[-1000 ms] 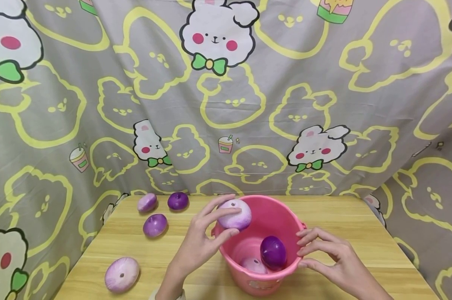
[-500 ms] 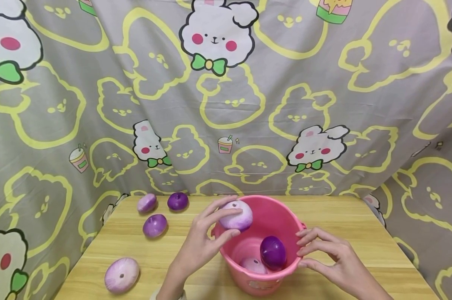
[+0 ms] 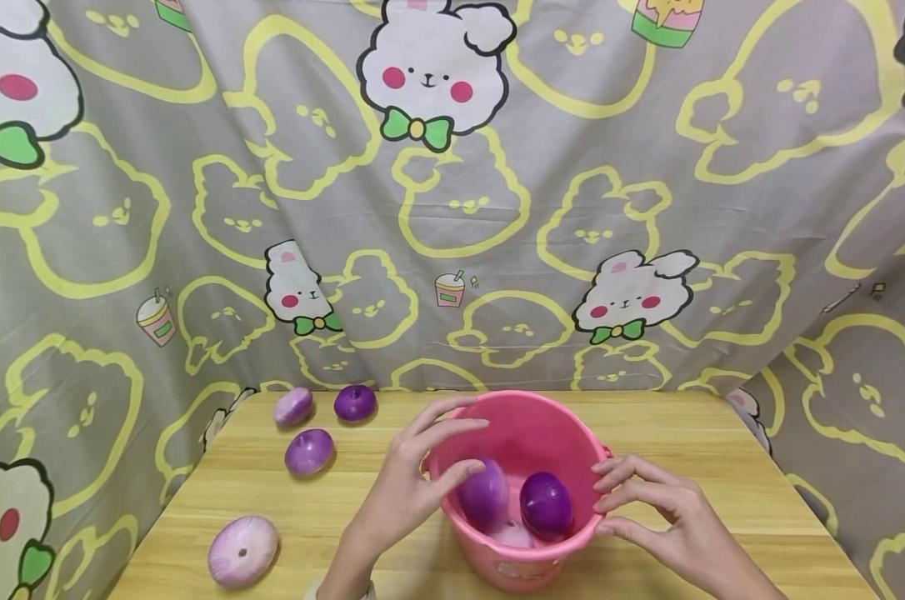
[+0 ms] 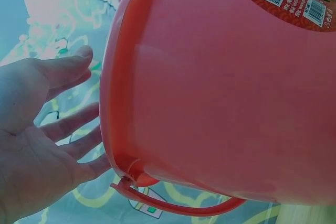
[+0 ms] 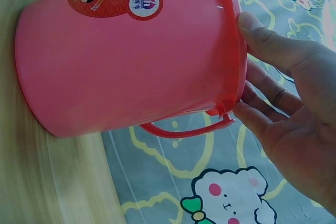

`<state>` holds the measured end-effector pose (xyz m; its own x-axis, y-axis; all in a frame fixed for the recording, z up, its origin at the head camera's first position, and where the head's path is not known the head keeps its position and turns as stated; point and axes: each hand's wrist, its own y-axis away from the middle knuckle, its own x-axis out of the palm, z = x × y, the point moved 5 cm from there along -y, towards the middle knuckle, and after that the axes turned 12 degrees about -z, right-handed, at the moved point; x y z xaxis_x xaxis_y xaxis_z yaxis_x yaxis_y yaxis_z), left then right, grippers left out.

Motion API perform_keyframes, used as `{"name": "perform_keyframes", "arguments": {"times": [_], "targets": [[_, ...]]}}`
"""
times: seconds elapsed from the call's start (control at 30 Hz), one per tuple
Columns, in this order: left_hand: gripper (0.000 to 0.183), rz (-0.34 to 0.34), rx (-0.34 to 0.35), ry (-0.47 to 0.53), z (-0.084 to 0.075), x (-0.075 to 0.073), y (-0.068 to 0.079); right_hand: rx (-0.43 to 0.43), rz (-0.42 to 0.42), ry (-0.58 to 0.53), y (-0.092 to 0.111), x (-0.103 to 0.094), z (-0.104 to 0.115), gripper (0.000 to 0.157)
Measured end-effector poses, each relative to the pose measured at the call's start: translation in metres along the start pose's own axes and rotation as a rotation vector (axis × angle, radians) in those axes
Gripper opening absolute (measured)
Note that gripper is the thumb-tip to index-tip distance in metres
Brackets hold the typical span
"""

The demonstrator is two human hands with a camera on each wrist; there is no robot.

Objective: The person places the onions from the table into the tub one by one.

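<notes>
A pink bucket (image 3: pixel 512 564) stands upright on the table. My left hand (image 3: pixel 410 479) is over its left rim, thumb and fingers spread apart with nothing between them. Just below the thumb, inside the bucket, is a blurred purple onion (image 3: pixel 484 500). Beside it lie a dark purple onion (image 3: pixel 547 504) and a pale onion (image 3: pixel 514 534), the pale one partly hidden. My right hand (image 3: pixel 666 508) holds the right rim with bent fingertips and thumb. In the right wrist view, thumb and fingers of the right hand (image 5: pixel 294 93) meet the rim near the hanging handle (image 5: pixel 186 129).
On the left side of the wooden table (image 3: pixel 392 533) lie a pale onion (image 3: pixel 243 552), a purple onion (image 3: pixel 309 452), a light purple onion (image 3: pixel 293 407) and a dark purple onion (image 3: pixel 356 403). A patterned grey curtain (image 3: pixel 452 333) hangs behind and beside the table.
The onion that my left hand held over the bucket has left its fingers and is down inside the bucket. The left hand has stayed nearly in place; the right hand has not moved.
</notes>
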<state>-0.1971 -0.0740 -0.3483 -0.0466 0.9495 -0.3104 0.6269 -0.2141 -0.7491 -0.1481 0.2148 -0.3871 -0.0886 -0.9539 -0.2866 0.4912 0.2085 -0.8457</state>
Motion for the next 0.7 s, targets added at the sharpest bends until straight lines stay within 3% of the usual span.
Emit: {"name": "perform_keyframes", "arguments": {"times": [0.33,0.7], "targets": [[0.034,0.015,-0.011,-0.010,-0.002,-0.003,0.000,-0.004,-0.002,0.010,0.000,-0.001,0.000,0.044],[0.040,-0.034,-0.002,-0.037,0.002,-0.019,0.003,0.004,-0.002,0.005,-0.001,0.000,0.001,0.044]]}}
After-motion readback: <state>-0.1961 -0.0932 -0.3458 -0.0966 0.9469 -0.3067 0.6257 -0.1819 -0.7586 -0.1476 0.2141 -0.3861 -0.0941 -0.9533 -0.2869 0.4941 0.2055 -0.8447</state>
